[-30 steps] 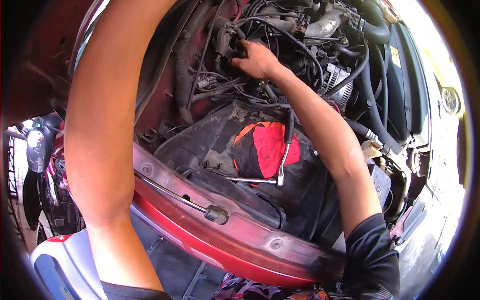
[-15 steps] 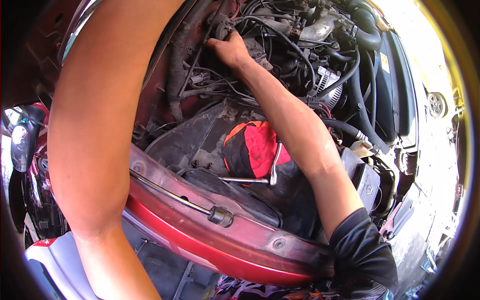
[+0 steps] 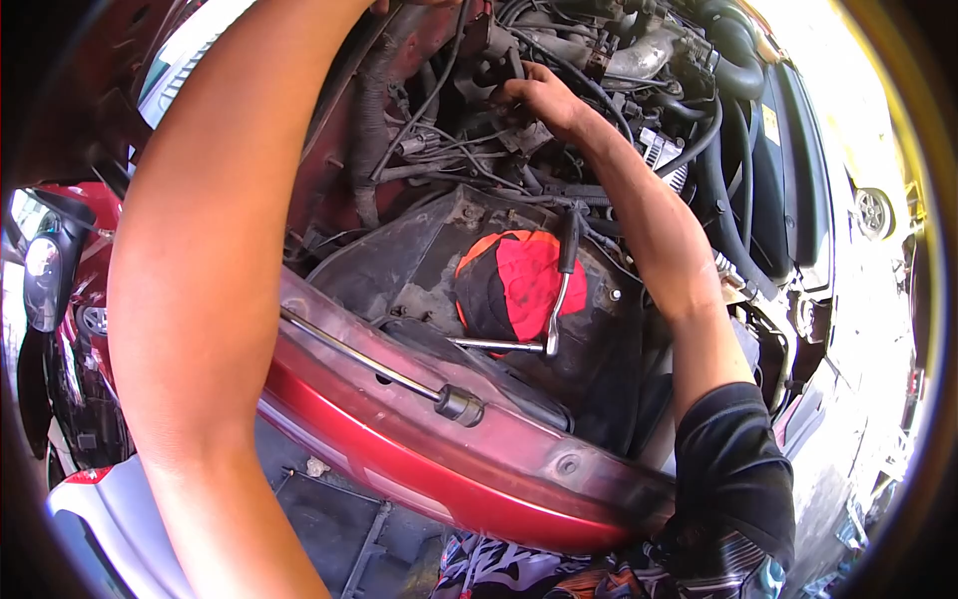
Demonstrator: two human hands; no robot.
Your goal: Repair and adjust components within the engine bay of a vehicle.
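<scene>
My right hand (image 3: 544, 100) reaches deep into the engine bay, its fingers curled at a dark metal part (image 3: 486, 65) with cables around it. The fingertips are partly hidden, and I cannot make out what they grip. My left arm (image 3: 210, 230) stretches up across the left side of the view. Only a sliver of my left hand (image 3: 424, 2) shows at the top edge, so its fingers are hidden. Nearer to me, a ratchet wrench with a black handle (image 3: 569, 245) and a long extension bar (image 3: 489, 344) lies on a red, black and orange cloth (image 3: 519, 290).
A red fender (image 3: 419, 474) runs along the near side, with a thin rod with a black end (image 3: 459, 404) lying on it. A ribbed hose (image 3: 374, 130), an alternator (image 3: 664, 155) and a black radiator cover (image 3: 783, 170) surround the working area.
My right hand has moved to the right, and the dark part near it has shifted the same way. The whole view has shifted slightly, uncovering the wrench's black handle.
</scene>
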